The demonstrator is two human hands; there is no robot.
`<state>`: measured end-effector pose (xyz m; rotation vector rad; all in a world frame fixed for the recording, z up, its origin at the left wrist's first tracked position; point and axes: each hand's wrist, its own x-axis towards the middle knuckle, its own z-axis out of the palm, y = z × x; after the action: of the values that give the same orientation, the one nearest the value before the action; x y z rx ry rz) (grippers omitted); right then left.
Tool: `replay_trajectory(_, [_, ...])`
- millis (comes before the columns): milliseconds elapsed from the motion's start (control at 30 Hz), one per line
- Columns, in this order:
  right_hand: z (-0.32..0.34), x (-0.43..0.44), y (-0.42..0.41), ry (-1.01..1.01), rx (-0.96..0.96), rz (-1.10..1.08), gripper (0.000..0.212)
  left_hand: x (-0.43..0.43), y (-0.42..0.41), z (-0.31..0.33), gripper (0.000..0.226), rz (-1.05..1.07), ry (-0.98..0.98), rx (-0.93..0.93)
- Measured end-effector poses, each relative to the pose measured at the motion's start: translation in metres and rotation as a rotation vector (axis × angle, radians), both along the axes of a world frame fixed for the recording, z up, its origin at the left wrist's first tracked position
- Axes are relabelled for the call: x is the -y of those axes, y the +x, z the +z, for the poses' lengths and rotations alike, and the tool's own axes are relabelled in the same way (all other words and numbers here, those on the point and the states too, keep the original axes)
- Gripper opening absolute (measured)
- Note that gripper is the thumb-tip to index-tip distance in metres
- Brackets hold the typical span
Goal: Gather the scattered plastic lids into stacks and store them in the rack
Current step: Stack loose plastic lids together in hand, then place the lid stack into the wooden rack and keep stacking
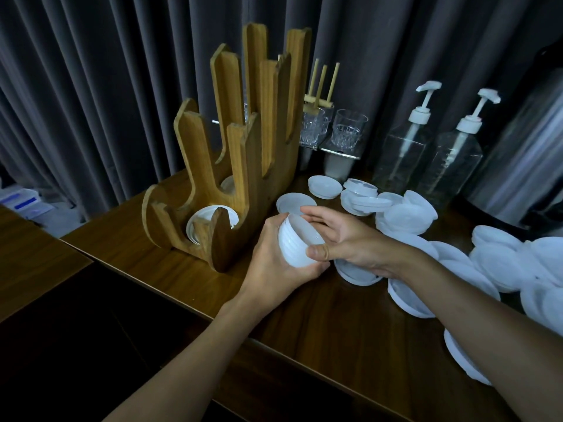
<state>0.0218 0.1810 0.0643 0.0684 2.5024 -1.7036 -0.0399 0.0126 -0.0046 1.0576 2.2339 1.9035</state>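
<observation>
Cupping a ribbed white stack of lids (297, 243) over the dark wood-grain worktop (335, 324), the left grip (274, 263) curls beneath it and the right grip (344, 239) clasps its rim; loose round lids (493, 263) sprawl toward the right edge, and beyond stands the scalloped wooden rack (253, 178), stored lids (198, 222) in its lowest slot

Left hand (271, 264) cups, right hand (345, 242) pinches, one lid stack (294, 245).

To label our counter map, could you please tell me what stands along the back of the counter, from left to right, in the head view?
Wooden rack → drinking glasses → first pump bottle → second pump bottle → metal urn.
</observation>
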Motion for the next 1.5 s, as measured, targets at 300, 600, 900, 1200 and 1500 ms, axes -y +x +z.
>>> replay_trajectory(300, [0.002,0.000,0.002,0.080,0.007,-0.010,0.096,0.002,0.002,0.000,0.094,0.009,-0.022,-0.050])
replay_trajectory(600, [-0.004,0.006,0.007,0.139,-0.002,-0.074,0.090,0.000,0.004,0.002,0.096,0.005,-0.153,-0.215])
replay_trajectory(900, [0.003,0.007,0.013,0.201,-0.011,-0.036,0.091,0.006,0.009,0.009,0.088,0.009,-0.027,-0.106])
replay_trajectory(1200, [0.060,0.012,0.032,-0.028,-0.060,0.160,0.066,0.033,0.007,0.062,0.084,-0.080,0.200,0.009])
replay_trajectory(1500, [0.073,0.068,0.011,0.165,-0.446,0.063,0.067,0.070,-0.010,0.107,0.081,-0.152,0.173,-0.040])
